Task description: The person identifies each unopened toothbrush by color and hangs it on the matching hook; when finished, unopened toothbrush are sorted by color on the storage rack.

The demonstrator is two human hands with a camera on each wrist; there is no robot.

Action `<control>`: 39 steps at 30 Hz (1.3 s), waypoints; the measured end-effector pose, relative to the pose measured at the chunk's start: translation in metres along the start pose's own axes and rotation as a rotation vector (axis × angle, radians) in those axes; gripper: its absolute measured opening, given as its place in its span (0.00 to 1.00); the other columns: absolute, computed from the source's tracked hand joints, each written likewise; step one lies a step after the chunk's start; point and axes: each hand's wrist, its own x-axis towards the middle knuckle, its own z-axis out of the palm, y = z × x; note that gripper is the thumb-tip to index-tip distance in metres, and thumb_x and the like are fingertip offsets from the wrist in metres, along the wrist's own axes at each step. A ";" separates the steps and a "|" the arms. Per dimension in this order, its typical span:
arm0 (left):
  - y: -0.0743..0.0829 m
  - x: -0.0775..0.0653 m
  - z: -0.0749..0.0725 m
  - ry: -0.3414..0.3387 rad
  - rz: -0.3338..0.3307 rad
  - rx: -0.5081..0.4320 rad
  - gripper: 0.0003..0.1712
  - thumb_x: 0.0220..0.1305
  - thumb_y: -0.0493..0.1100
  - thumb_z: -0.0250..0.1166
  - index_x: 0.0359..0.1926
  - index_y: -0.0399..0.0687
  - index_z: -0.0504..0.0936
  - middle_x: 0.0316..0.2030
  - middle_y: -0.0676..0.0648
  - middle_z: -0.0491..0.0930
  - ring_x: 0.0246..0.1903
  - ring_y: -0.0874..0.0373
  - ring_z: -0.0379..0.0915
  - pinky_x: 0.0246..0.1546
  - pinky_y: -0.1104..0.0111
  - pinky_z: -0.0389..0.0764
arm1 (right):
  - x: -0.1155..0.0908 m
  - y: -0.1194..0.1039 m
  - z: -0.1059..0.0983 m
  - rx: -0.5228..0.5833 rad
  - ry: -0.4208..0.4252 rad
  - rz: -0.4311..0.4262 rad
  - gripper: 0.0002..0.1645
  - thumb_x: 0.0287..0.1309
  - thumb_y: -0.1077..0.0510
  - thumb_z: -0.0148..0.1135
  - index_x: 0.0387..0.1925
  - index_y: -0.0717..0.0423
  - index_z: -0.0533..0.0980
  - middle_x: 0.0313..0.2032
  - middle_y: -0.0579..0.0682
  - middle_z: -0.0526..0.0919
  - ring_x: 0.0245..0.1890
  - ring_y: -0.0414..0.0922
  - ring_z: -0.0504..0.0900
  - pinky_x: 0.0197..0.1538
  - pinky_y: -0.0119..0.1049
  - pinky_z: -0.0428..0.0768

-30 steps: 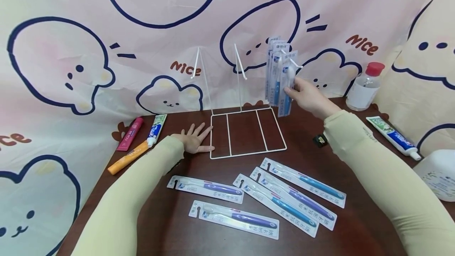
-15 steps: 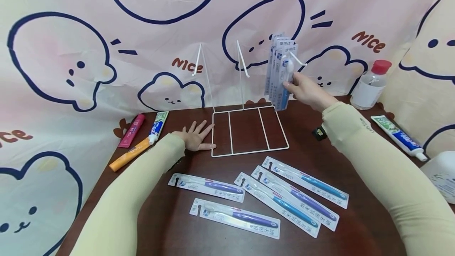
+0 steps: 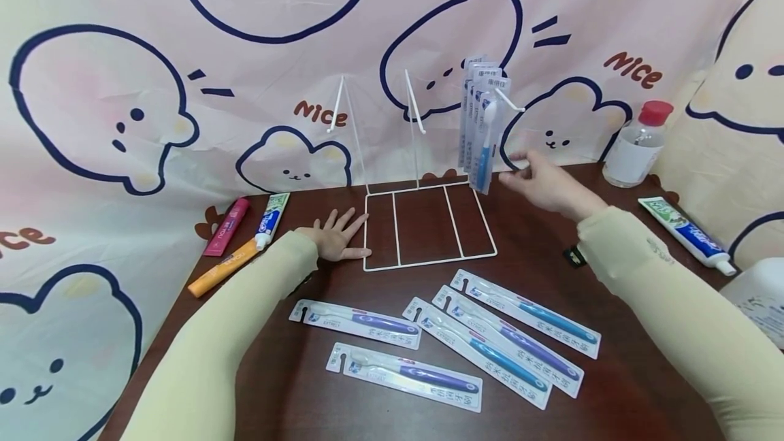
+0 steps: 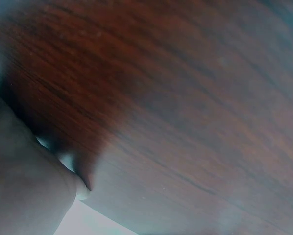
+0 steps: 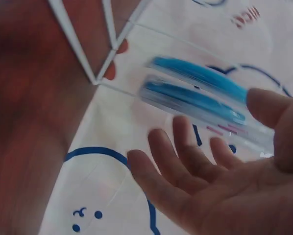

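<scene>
**Carded toothbrushes hung on a wire rack, with the right hand just beside them**

From left to right: a pink package (image 3: 226, 226), an orange package (image 3: 223, 267) and a toothpaste tube (image 3: 272, 216) lie along the margin of the bench (image 3: 275, 386), presumably out of the way. The left hand (image 3: 335, 243) rests flat against the base of the wire rack (image 3: 396, 230), fingers spread and grasping nothing; this probably steadies the light frame. Loose toothbrush packs (image 3: 404, 378) lie face up before it, slotted ends leftward. The hanging toothbrush packs (image 3: 486, 141) are threaded on the right-hand hook (image 3: 511, 101), the slots evidently serving that purpose. The right hand (image 3: 542, 181) is beside them, its fingers released and apart.

Materials, in the same order: soft, crimped toothpaste tube; dark, streaked wood-grain bench; thin white-coated wire bent into a rectangular base and sloping hooks; stiff printed card under clear moulded plastic, with purple or blue handles; a transparent bottle (image 3: 635, 148), red-capped.
</scene>
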 end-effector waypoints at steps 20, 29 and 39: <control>0.000 -0.007 -0.003 0.020 0.034 0.019 0.56 0.47 0.84 0.33 0.69 0.68 0.22 0.70 0.47 0.21 0.67 0.39 0.21 0.57 0.36 0.35 | -0.105 0.024 0.091 -0.615 -0.131 -0.170 0.37 0.39 0.48 0.74 0.53 0.59 0.74 0.43 0.56 0.78 0.39 0.50 0.78 0.37 0.49 0.77; 0.002 -0.009 -0.004 0.033 0.036 0.030 0.55 0.48 0.84 0.33 0.69 0.68 0.23 0.70 0.47 0.22 0.67 0.38 0.21 0.57 0.36 0.35 | -0.107 0.032 0.100 -0.578 -0.084 -0.134 0.28 0.41 0.56 0.73 0.47 0.55 0.76 0.32 0.48 0.75 0.28 0.43 0.71 0.30 0.41 0.72; 0.005 -0.009 -0.002 0.041 0.033 0.045 0.55 0.47 0.84 0.34 0.69 0.68 0.24 0.70 0.47 0.23 0.67 0.39 0.22 0.57 0.37 0.38 | -0.109 0.030 0.092 -0.575 -0.086 -0.108 0.23 0.42 0.52 0.72 0.42 0.54 0.75 0.30 0.48 0.74 0.27 0.43 0.70 0.29 0.40 0.71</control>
